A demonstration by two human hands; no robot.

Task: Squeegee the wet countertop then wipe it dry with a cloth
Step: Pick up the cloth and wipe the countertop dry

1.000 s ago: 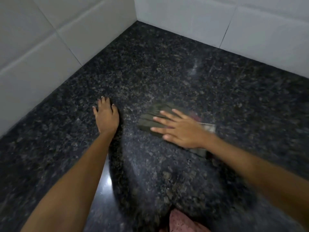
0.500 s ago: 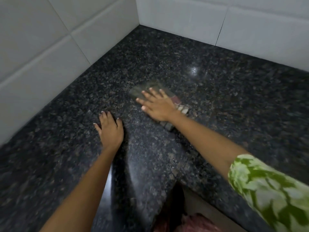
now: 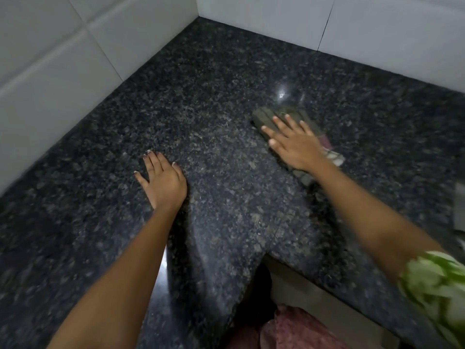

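**Cloth under the right palm, left hand braced on the stone**

Dark speckled granite countertop (image 3: 214, 102), set into a corner of white wall tiles (image 3: 50, 59). A bright spot of light reflects off the stone just beyond the cloth.

Right hand (image 3: 297, 144): flat, palm down, fingers straight and spread a little, pressing on a folded cloth (image 3: 266, 119). No grip; the fingers lie on top of it. The cloth is dull green-grey at the far end, with a reddish and pale patch showing near the wrist. It lies on the counter right of centre, well out from both walls, and pokes out past the fingertips and behind the wrist. A green and white patterned sleeve (image 3: 437, 293) covers the upper arm, blurred.

Left hand (image 3: 163, 182): flat on bare stone, fingers close together and extended, thumb out to the side. It holds nothing. Well apart from the cloth.

A grey object (image 3: 460, 207) is cut off at the right edge of view; cannot tell what it is.
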